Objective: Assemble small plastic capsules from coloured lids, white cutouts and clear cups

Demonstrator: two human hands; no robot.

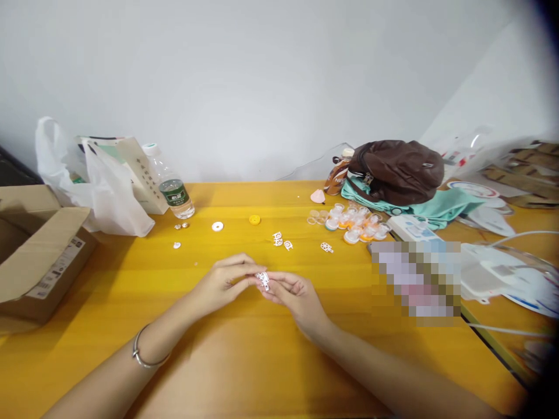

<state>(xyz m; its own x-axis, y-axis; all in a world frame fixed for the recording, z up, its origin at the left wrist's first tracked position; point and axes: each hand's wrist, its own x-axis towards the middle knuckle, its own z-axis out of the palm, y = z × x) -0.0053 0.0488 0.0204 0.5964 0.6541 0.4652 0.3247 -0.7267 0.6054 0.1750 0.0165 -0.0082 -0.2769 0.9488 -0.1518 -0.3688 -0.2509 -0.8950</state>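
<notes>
Above the middle of the table, my left hand (pixel 231 280) and my right hand (pixel 297 298) meet at the fingertips. Between them they pinch a small white plastic piece (pixel 264 280) with openings in it; its exact kind is too small to make out. Beyond my hands lie similar white openwork pieces (pixel 278 238), with another white piece (pixel 326 247) farther right. A yellow disc (pixel 254 219) and a white ring (pixel 217 226) rest farther back. Small gold-coloured parts (pixel 184 225) and a little white part (pixel 177 245) are at the left.
An open cardboard box (pixel 48 273), a white plastic bag (pixel 117 198) and a water bottle (pixel 174 192) stand left. At right are clear-topped plastic cups (pixel 360 224), a brown leather bag (pixel 399 169) on teal cloth (pixel 449 208), a drink bottle (pixel 337 176) and cables (pixel 510 330).
</notes>
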